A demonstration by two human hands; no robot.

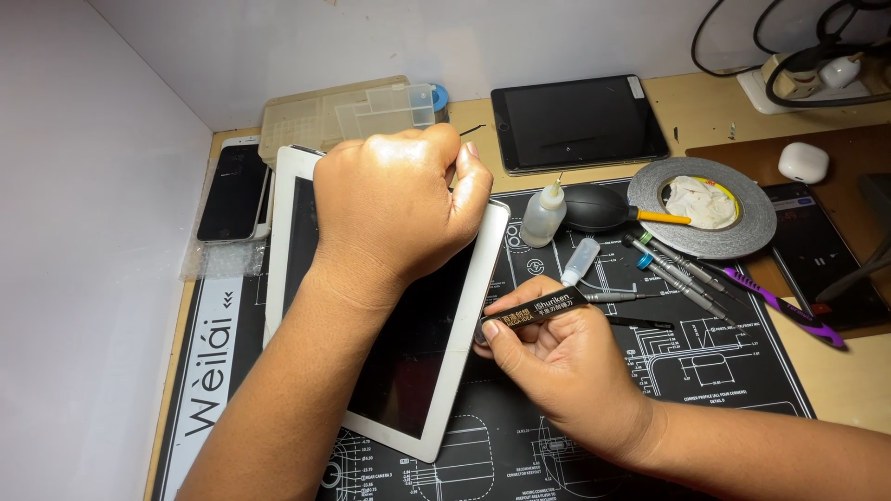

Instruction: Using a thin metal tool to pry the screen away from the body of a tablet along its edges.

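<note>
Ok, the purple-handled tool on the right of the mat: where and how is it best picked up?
Probably take the purple-handled tool at mid-handle, from above, fingers across its width. It lies flat and slanted, tip toward the screwdrivers, far end past the mat's edge. The right hand is nearest but holds a black flat tool.

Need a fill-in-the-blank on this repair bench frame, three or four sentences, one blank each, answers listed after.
1. The left hand rests as a fist on the white-framed ____.
2. The right hand pinches a flat black pry tool against the tablet's ____ edge.
3. The grey roll of tape lies to the ____ of the black rubber air blower.
4. Everything sits on a black printed ____.

Answers: tablet; right; right; work mat
</note>
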